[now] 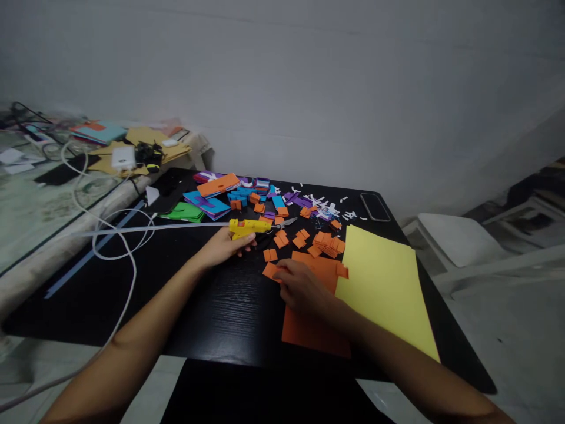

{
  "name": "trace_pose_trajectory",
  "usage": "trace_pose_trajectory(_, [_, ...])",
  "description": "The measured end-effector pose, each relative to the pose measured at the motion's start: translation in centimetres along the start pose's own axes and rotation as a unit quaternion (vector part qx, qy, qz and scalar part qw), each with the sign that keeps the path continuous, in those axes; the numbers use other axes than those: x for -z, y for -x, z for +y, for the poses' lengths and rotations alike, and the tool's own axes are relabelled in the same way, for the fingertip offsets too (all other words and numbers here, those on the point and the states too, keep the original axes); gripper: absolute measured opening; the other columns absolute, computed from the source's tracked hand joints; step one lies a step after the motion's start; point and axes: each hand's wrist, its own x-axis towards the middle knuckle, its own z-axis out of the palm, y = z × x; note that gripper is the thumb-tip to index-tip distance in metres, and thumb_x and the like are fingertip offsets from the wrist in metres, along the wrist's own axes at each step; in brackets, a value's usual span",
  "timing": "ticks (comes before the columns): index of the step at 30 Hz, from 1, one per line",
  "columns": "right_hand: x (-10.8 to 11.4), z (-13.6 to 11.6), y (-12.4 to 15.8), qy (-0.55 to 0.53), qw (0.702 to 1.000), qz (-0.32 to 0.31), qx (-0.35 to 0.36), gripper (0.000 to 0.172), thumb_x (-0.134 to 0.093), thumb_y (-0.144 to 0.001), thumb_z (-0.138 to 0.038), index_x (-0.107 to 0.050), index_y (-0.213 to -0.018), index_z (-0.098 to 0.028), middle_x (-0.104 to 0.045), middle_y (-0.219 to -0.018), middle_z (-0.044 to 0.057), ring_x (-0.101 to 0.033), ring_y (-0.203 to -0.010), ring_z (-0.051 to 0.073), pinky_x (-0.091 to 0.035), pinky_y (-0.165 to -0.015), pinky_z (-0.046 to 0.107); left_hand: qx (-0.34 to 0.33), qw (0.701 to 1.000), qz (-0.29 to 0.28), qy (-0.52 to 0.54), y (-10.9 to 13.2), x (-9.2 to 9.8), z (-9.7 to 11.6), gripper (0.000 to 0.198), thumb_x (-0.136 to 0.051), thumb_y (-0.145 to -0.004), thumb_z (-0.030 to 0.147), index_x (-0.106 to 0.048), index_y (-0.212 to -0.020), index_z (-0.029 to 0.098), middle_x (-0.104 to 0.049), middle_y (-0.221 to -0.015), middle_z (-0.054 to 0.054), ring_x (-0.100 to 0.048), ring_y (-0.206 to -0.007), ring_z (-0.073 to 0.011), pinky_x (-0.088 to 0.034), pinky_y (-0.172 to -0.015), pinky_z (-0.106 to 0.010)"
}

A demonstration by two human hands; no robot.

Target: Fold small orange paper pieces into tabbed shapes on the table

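Observation:
My left hand (223, 246) is closed around a yellow glue gun (251, 226), whose nozzle points right. A long whitish stick (189, 227) runs out of the gun's back end to the left. Just beyond the nozzle lie scissors (288, 223), their dark handles partly behind the gun. My right hand (302, 287) is above an orange sheet (315, 330), its fingertips pinching a small orange paper piece (271, 271). Several folded orange pieces (326, 242) lie around and beyond both hands, and one orange tab (342, 270) sits at the sheet's right edge.
A stack of yellow paper (384, 282) lies on the black table (220, 312) at right, with a phone (375, 207) behind it. White scraps (329, 207), green paper (183, 212) and blue folders (207, 204) are at the back. A white cable (132, 277) loops on the left.

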Motion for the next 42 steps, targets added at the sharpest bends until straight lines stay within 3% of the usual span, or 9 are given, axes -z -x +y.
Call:
trace_pose_trajectory(10, [-0.5, 0.3, -1.1, 0.026, 1.000, -0.005, 0.015, 0.033, -0.053, -0.082, 0.001, -0.068, -0.108, -0.014, -0.069, -0.113, 0.014, -0.059, -0.116, 0.027, -0.048, -0.101, 0.046, 0.010, 0.997, -0.070, -0.010, -0.2, 1.8, -0.9, 0.052, -0.069, -0.083, 0.062, -0.071, -0.091, 0.011, -0.073, -0.092, -0.010, -0.059, -0.063, -0.0122, -0.048, -0.051, -0.021])
trace_pose_trajectory(14, [-1.2, 0.3, -1.7, 0.015, 1.000, 0.005, 0.004, 0.034, -0.050, -0.084, 0.002, -0.069, -0.107, -0.016, -0.070, -0.114, 0.012, -0.062, -0.112, 0.026, -0.049, -0.099, 0.046, 0.023, 0.997, -0.079, 0.013, 0.0, 2.2, -1.5, 0.053, -0.063, -0.088, 0.063, -0.073, -0.087, 0.011, -0.069, -0.077, -0.007, -0.055, -0.057, -0.0103, -0.045, -0.051, -0.021])
trace_pose_trajectory(23, [-1.9, 0.5, -1.6, -0.009, 0.999, 0.033, 0.003, 0.041, -0.049, -0.086, 0.002, -0.067, -0.119, -0.015, -0.070, -0.120, 0.014, -0.062, -0.120, 0.026, -0.051, -0.101, 0.046, 0.030, 0.991, -0.124, 0.036, 1.0, 1.2, -2.2, 0.050, -0.062, -0.091, 0.059, -0.073, -0.087, 0.011, -0.054, -0.057, 0.001, -0.048, -0.050, -0.0092, -0.039, -0.049, -0.020])
trace_pose_trajectory(36, [-1.6, 0.6, -1.1, 0.002, 0.999, 0.028, 0.024, 0.041, -0.051, -0.088, -0.001, -0.064, -0.123, -0.017, -0.068, -0.128, 0.013, -0.059, -0.126, 0.027, -0.049, -0.107, 0.047, 0.024, 0.991, -0.094, 0.093, 0.9, -0.5, -1.9, 0.049, -0.061, -0.092, 0.059, -0.072, -0.087, 0.011, -0.057, -0.058, -0.001, -0.049, -0.049, -0.0091, -0.037, -0.048, -0.020])
trace_pose_trajectory(42, [-1.7, 0.6, -1.1, 0.006, 0.999, 0.048, 0.003, 0.033, -0.052, -0.089, -0.003, -0.068, -0.115, -0.016, -0.066, -0.124, 0.015, -0.064, -0.113, 0.027, -0.054, -0.098, 0.044, 0.035, 0.990, -0.128, 0.046, 1.2, 0.4, -2.5, 0.051, -0.060, -0.091, 0.059, -0.073, -0.090, 0.010, -0.061, -0.064, -0.003, -0.050, -0.050, -0.0095, -0.040, -0.049, -0.021])
